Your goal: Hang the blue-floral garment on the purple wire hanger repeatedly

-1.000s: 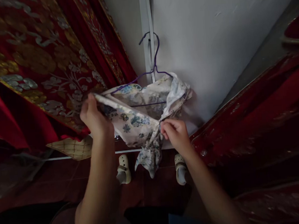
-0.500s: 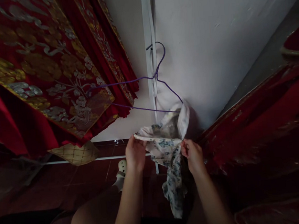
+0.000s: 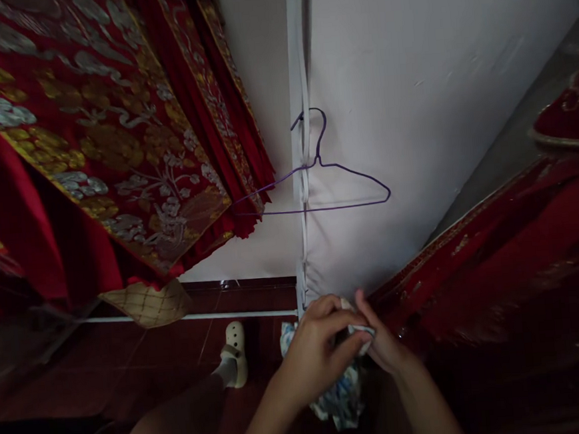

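Observation:
My left hand (image 3: 322,348) is closed on a white garment with a blue-grey floral print (image 3: 341,400), pinching a bunched edge between thumb and fingers. The rest of the cloth dangles below, partly behind my left forearm. My right hand (image 3: 387,346) is against the same bunched edge, one digit stretched upward and away from the cloth; its other fingers are mostly hidden. Above both hands a bare purple wire hanger (image 3: 339,206) hangs by its hook from a white rack post (image 3: 295,63).
Red embroidered garments (image 3: 128,143) hang at the left, overlapping the hanger's left end. More red fabric (image 3: 485,282) fills the right side. A white wall (image 3: 384,89) stands behind. Low down runs a white rack bar (image 3: 237,314), near a foot in a cream clog (image 3: 236,348).
The floral garment has come off the hanger and moved down towards me. My hands, formerly apart on its edge, are now together. The hanger has swung level.

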### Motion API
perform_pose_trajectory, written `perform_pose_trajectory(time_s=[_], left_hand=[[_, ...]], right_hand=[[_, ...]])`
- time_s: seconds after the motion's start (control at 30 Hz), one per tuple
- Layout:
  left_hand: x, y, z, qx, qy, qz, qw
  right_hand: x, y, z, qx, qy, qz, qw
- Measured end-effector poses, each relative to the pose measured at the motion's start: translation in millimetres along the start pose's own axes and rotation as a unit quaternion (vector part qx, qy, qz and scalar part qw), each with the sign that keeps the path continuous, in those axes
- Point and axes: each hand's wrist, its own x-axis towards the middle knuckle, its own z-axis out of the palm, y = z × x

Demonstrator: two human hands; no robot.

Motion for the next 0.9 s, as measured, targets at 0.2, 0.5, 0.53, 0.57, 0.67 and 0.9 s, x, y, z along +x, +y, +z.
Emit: perform_pose_trajectory(time_s=[0.2,0.5,0.53,0.57,0.67,0.9], left_hand=[[-18.6,1.2,-21.9,0.038,0.112,0.005,0.993],[-34.5,0.3,-44.5,-0.067,0.078,-0.041,0.994],[-40.7,-1.5,-47.5,-0.087,0.027,-0.06,0.994],[-47.9,-3.7,-49.4,-0.095,-0.027,-0.078,0.992],[-71.1,-12.0,-51.6,-0.034,-0.126,-0.107,0.986],[-77.2,-28.3,-105.3,0.286,-0.135,-0.096,0.944]], right_hand=[[-13.8,-29.8,9.5,-0.184,-0.106,-0.012,0.977],[-21.3,-56.2,49.3,-0.236,-0.165,-0.031,0.957],[-23.5,-62.5,49.0,-0.202,-0.147,-0.013,0.968],[-26.2,-70.5,47.9,-0.161,-0.115,-0.001,0.98],[-34.5,-99.1,41.1,-0.069,0.024,-0.023,0.997],[-10.4,-139.6,-2.2,-0.222,0.141,-0.196,0.945]])
